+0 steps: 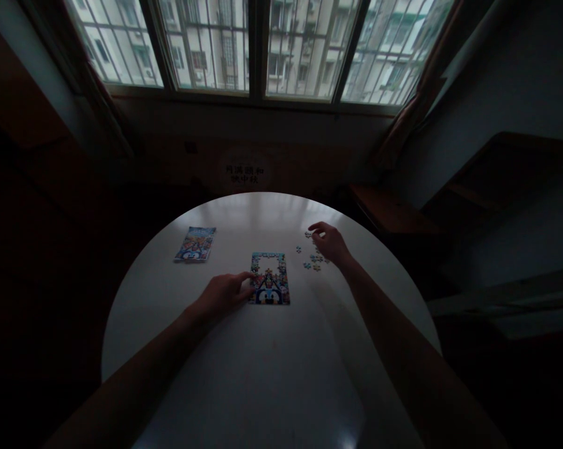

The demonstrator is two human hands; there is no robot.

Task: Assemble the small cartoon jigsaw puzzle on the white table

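Note:
A partly assembled jigsaw puzzle (269,290) lies flat in the middle of the white table, its picture a blue cartoon face at the bottom. White tabletop shows through a gap in its upper part. My left hand (227,292) rests at the puzzle's left edge, fingers apart, index fingertip touching the border. To the right, my right hand (328,242) hovers low over loose puzzle pieces (317,268), its fingers apart. Close to its fingertips lies one puzzle piece (308,234); whether they touch it I cannot tell. The hand partly hides several other pieces.
A printed picture sheet (196,244), similar to the puzzle, lies at the left of the round white table (272,362). Beyond the table's far edge are a wall and a barred window (257,50). A wooden piece of furniture (388,209) stands at the right.

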